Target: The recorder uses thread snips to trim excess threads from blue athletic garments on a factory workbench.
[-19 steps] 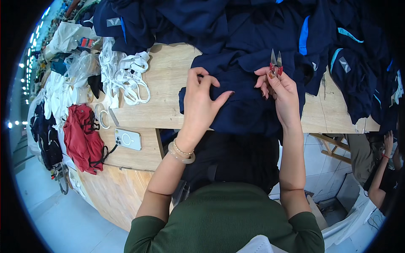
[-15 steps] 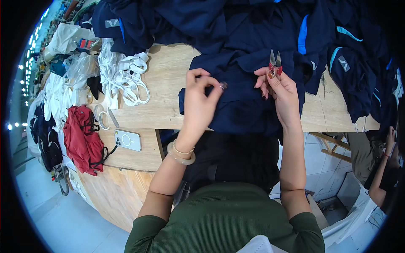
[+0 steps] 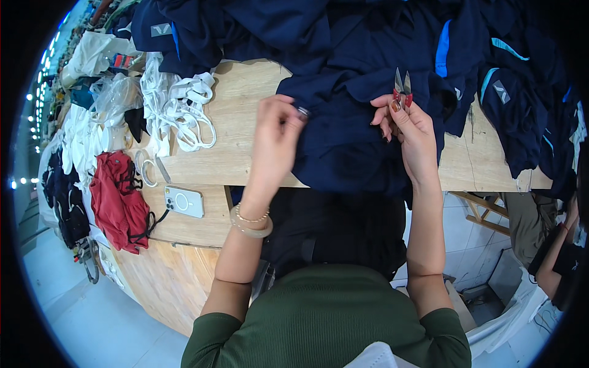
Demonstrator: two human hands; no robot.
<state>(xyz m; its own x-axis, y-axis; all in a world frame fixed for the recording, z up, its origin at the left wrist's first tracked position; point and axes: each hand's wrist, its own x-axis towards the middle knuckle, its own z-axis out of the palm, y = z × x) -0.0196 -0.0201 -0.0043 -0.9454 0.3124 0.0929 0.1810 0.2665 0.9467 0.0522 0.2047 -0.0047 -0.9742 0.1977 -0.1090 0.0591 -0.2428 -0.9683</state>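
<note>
Small red-handled thread snips (image 3: pixel 408 98) sit in my right hand (image 3: pixel 415 138), blades apart and pointing away from me. Beneath that hand lies a navy blue garment (image 3: pixel 353 150), spread at the table's front edge. My left hand (image 3: pixel 276 135) hovers over the garment's left side and the bare wood beside it. Its thumb and fingers are pinched together, slightly smeared by motion; whatever they hold, if anything, is too small to make out.
More navy garments (image 3: pixel 270 30) cover the far side of the wooden table (image 3: pixel 239 92). To the left are white straps (image 3: pixel 190 116), a red cloth bag (image 3: pixel 119 199), a tape roll (image 3: pixel 149 173) and a phone (image 3: pixel 184 202). Another person's arm (image 3: pixel 552 251) shows at right.
My left hand has moved left, away from the snips, still pinched. The right hand and snips have barely moved. The garment's left edge looks shifted or is now covered by my hand.
</note>
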